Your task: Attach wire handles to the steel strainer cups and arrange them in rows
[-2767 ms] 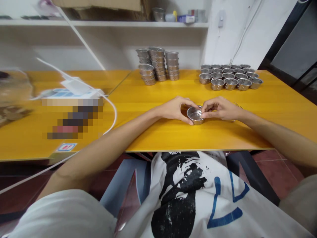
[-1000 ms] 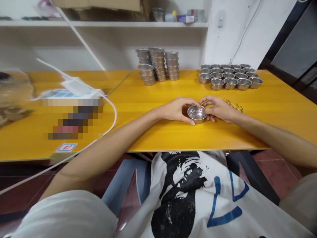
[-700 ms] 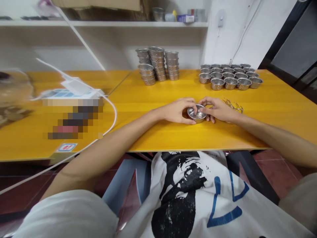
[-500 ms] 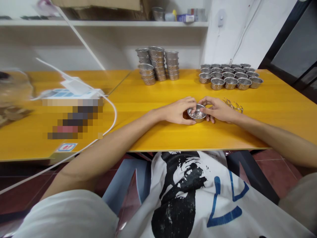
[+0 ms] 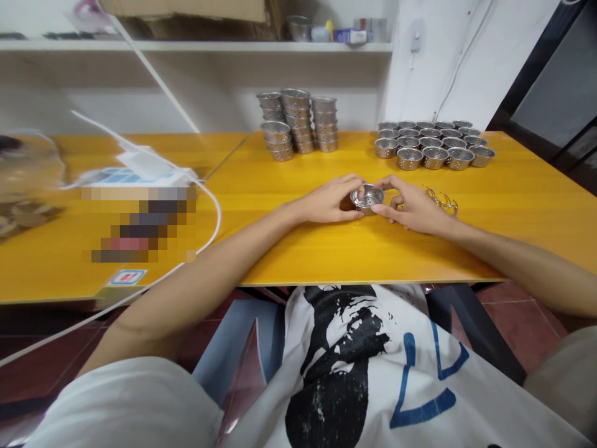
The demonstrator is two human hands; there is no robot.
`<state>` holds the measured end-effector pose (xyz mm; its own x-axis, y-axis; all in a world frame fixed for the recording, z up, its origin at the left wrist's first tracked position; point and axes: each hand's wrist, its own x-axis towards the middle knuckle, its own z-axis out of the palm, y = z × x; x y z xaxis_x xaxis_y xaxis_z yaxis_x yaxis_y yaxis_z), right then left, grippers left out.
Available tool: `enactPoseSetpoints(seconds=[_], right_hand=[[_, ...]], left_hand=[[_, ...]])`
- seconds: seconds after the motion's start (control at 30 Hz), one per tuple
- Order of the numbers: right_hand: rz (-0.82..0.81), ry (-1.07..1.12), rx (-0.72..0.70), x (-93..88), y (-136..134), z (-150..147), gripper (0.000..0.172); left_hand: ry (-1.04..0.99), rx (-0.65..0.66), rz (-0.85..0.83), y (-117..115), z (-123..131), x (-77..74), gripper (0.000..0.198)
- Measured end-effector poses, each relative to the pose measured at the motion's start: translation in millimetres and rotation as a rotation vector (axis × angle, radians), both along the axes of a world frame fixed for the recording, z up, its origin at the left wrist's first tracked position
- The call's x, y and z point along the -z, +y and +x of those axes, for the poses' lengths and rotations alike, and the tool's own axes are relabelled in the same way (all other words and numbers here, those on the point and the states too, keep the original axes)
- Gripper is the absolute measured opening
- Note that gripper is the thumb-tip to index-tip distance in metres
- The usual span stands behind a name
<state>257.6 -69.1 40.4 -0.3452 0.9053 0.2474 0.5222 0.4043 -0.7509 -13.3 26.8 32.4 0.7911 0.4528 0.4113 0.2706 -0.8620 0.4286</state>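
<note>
A small round perforated metal cup stands between my two hands near the middle of the yellow table, its open side up. Wrapped round its left side is my left hand, thumb low in front and fingers at the rim. My right hand holds the other side, with the index finger at the rim and the thumb against the front wall. Just beyond the right hand lies a small group of thin, curved metal wire pieces.
Stacks of perforated cups rise at the back, and rows of single cups stand at the back right. At left are a power strip and a white cable. A shelf runs above the table.
The cup has shifted slightly away from me and to the left, with both hands around it. My right thumb has come from the rim to the cup's front wall.
</note>
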Motion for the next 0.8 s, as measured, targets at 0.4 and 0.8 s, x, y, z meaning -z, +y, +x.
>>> enactPoseSetpoints(seconds=[0.4, 0.8], right_hand=[[0.418, -0.046, 0.241, -19.5, 22, 30, 0.020], [0.686, -0.094, 0.469, -33.6, 46, 70, 0.008]], left_hand=[[-0.008, -0.211, 0.131, 16, 2, 11.8, 0.031], [-0.213, -0.375, -0.074, 90, 59, 24.1, 0.018]])
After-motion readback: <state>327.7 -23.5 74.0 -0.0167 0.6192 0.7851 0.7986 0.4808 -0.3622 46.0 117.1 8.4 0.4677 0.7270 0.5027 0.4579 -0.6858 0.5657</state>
